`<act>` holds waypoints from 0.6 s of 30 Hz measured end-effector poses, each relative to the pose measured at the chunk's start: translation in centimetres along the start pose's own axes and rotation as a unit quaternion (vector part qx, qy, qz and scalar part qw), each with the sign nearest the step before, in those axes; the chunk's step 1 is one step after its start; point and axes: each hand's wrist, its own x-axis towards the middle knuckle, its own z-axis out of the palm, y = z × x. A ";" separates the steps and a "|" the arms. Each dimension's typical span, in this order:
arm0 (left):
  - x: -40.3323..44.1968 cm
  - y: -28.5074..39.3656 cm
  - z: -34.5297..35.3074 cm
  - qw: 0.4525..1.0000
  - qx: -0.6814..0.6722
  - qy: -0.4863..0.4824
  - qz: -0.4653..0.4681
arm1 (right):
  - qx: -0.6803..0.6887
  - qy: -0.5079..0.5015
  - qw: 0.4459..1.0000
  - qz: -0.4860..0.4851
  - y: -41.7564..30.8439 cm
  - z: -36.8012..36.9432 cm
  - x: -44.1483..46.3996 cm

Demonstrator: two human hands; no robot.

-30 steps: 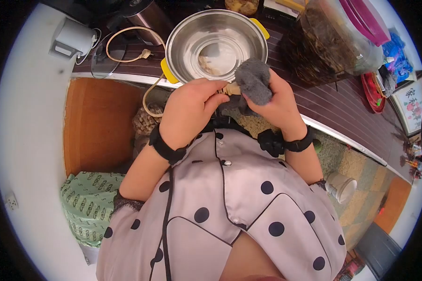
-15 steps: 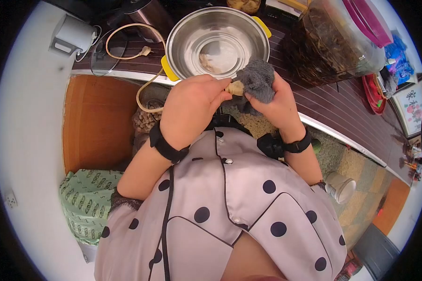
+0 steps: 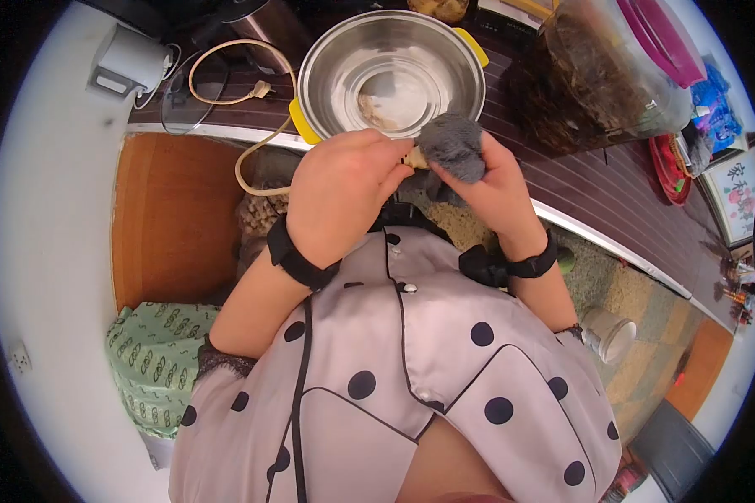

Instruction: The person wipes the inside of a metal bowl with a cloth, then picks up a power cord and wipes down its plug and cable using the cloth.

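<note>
Pinched in the fingers of my left hand (image 3: pixel 340 189) is a cream power-cord connector (image 3: pixel 414 158), its far end covered by cloth. My right hand (image 3: pixel 497 184) is closed round a bunched grey cloth (image 3: pixel 451 147) and presses it against the connector. The cream cord (image 3: pixel 245 163) runs from behind my left hand, over the counter edge, to a plug (image 3: pixel 262 90) lying on the counter. Just beyond both hands stands a steel pot (image 3: pixel 344 92) with yellow handles and a little brownish residue on its bottom.
On the dark striped counter (image 3: pixel 562 180) stands a large clear jar (image 3: pixel 596 75) with a pink lid and dark contents. A glass lid (image 3: pixel 189 101) and a kettle (image 3: pixel 264 38) are at the back left. A white bucket (image 3: pixel 617 335) stands on the floor at right.
The cloth has shifted slightly left over the connector and covers more of it, with my right hand turned a little. My left hand keeps its hold and has barely moved.
</note>
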 end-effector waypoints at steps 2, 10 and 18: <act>0.0 0.1 0.1 1.000 0.018 -0.011 -0.001 | -0.033 -0.007 0.999 -0.002 -0.5 0.0 0.2; -0.2 0.6 0.7 0.997 0.071 -0.035 0.001 | -0.044 0.051 0.998 0.004 1.1 1.2 1.4; -0.5 -0.4 0.6 1.000 0.024 -0.017 -0.009 | -0.077 -0.045 0.996 0.011 -0.6 0.4 1.4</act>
